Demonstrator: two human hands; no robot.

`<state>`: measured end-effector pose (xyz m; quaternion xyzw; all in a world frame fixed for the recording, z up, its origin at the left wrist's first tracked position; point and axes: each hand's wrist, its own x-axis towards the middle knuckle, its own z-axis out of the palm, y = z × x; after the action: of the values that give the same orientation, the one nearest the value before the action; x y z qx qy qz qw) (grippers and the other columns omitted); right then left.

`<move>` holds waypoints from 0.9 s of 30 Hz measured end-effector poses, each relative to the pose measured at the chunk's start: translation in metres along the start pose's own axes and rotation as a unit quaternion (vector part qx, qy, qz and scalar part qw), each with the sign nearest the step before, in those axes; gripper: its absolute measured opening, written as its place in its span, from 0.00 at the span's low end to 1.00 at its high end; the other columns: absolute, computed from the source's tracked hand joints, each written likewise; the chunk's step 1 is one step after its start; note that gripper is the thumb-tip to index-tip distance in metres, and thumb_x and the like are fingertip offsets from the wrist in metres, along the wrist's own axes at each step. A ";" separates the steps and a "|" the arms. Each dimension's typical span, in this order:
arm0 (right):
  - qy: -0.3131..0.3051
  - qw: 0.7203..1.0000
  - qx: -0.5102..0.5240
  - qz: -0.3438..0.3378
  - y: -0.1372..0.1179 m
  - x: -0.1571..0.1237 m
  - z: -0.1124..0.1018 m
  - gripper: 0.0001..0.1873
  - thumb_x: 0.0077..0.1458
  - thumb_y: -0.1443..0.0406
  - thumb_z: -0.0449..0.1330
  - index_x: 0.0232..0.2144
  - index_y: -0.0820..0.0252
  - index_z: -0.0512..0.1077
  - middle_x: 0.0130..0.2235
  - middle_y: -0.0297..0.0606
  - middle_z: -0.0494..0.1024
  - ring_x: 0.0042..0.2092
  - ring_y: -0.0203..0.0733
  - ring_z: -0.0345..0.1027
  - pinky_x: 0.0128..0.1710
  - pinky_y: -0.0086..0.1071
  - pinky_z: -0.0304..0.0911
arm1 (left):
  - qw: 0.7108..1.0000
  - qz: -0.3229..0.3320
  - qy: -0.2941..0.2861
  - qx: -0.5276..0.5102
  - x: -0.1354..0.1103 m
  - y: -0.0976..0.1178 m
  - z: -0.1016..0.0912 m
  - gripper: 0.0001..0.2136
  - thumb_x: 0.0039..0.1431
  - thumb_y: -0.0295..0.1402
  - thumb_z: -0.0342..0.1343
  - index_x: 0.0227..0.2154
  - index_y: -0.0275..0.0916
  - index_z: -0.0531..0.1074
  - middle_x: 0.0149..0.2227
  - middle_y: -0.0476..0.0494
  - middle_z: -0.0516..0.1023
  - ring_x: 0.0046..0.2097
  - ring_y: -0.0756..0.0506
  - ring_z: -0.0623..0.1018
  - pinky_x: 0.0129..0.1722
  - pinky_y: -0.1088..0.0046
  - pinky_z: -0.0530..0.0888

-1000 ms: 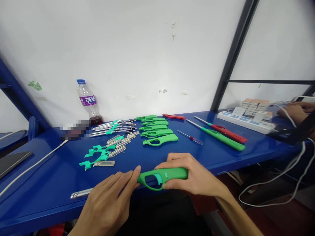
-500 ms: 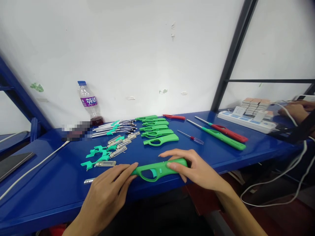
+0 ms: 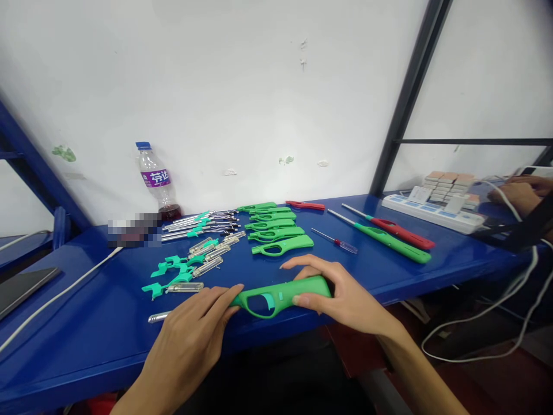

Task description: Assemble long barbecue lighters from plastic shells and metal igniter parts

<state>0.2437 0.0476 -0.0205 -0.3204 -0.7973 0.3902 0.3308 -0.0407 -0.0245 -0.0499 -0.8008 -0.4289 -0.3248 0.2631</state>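
A green gas lighter (image 3: 283, 295) is held level above the front edge of the blue table, between both hands. My left hand (image 3: 190, 331) is closed around its neck, and the metal tip of its tube shows past the knuckles. At the handle's other end, my right hand (image 3: 334, 294) grips with the thumb on the near face. Teal trigger plastic shows inside the lighter's finger loop. Behind it lie several green handle shells (image 3: 283, 245) in a stack-like row. Clear fuel tanks (image 3: 185, 287) and teal trigger pieces (image 3: 162, 288) are left of them.
Metal tubes with wires (image 3: 181, 233) lie near a drink bottle (image 3: 158, 184). A screwdriver (image 3: 345, 246), a red shell (image 3: 306, 205), a whole green lighter (image 3: 393, 245) and a red lighter (image 3: 401, 231) lie rightward. Beyond is a power strip (image 3: 432, 213). Another person's hand (image 3: 525, 193) shows far right.
The lighter's handle has tilted slightly in my hands, and my right thumb has shifted a little down along its near face. Everything on the table stays where it was.
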 end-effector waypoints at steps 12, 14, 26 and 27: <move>0.001 1.000 -0.018 -0.025 0.000 0.002 0.000 0.16 0.63 0.52 0.67 0.50 0.48 0.79 0.44 0.33 0.83 0.44 0.43 0.75 0.45 0.34 0.63 | 1.000 0.008 -0.009 -0.002 0.002 0.001 -0.002 0.11 0.76 0.30 0.49 0.54 0.38 0.73 0.43 0.45 0.85 0.39 0.45 0.83 0.43 0.66 0.80; -0.002 1.000 0.003 -0.019 0.000 0.002 -0.001 0.17 0.63 0.52 0.67 0.50 0.49 0.79 0.42 0.33 0.82 0.40 0.40 0.74 0.41 0.32 0.65 | 1.000 0.007 -0.009 -0.007 0.002 0.001 -0.002 0.11 0.75 0.30 0.50 0.54 0.38 0.74 0.42 0.45 0.84 0.39 0.45 0.83 0.43 0.66 0.80; -0.146 0.961 0.234 -0.001 0.002 0.001 -0.009 0.27 0.62 0.57 0.69 0.61 0.51 0.72 0.51 0.42 0.78 0.33 0.31 0.71 0.33 0.26 0.72 | 0.999 0.008 0.040 -0.025 -0.006 0.002 -0.003 0.11 0.71 0.27 0.57 0.54 0.40 0.75 0.43 0.45 0.84 0.40 0.47 0.84 0.46 0.72 0.80; -0.171 0.955 0.241 0.010 0.001 0.001 -0.010 0.29 0.61 0.58 0.69 0.62 0.50 0.70 0.53 0.43 0.77 0.34 0.32 0.72 0.34 0.26 0.73 | 0.999 0.012 0.043 -0.021 -0.005 0.003 -0.004 0.12 0.71 0.26 0.57 0.54 0.40 0.75 0.43 0.44 0.84 0.40 0.47 0.84 0.45 0.71 0.79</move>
<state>0.2513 0.0534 -0.0163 -0.1678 -0.7206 0.6232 0.2534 -0.0416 -0.0311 -0.0517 -0.7963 -0.4009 -0.3648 0.2685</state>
